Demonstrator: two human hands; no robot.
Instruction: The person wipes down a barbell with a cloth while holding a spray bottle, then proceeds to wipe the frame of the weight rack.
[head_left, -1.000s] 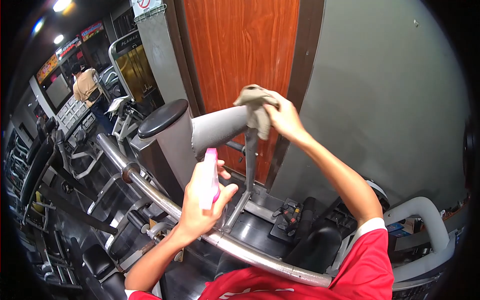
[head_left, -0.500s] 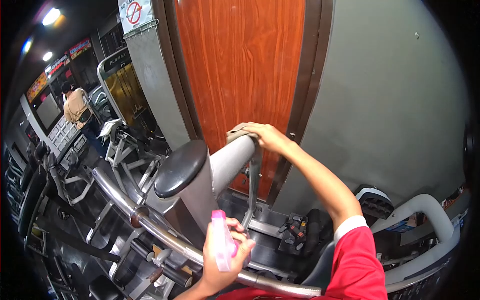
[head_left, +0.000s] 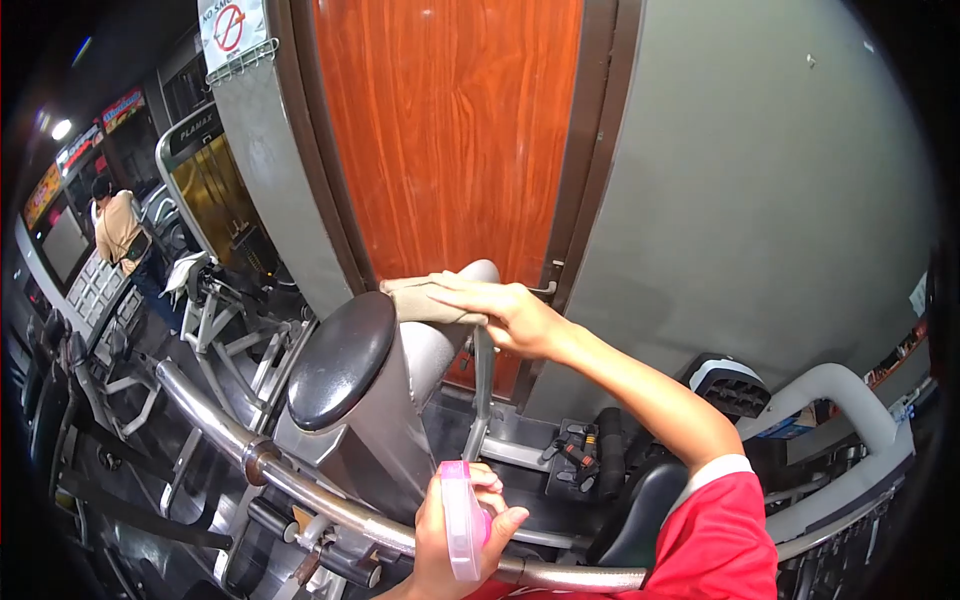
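Observation:
My right hand [head_left: 522, 318] is closed over a folded beige cloth [head_left: 428, 302], which it presses onto the thick grey tube [head_left: 425, 360] of an exercise machine. Beside the cloth is the machine's black oval cap [head_left: 345, 360]. Lower down, my left hand [head_left: 432, 545] grips a spray bottle with a pink and clear trigger head [head_left: 463, 530]; the bottle's body is mostly hidden by the hand. A shiny metal bar [head_left: 350, 515] runs behind the left hand.
A reddish wooden door [head_left: 450, 140] and a grey wall [head_left: 720, 200] stand in front. Gym machines fill the left, where a person [head_left: 122, 235] in a tan shirt faces away. A black pad [head_left: 640, 515] and a curved grey frame [head_left: 855, 410] are at the right.
My right hand has moved the cloth along the tube from its far end toward the black cap. My left hand with the spray bottle appears slightly lower. The view has turned a little right.

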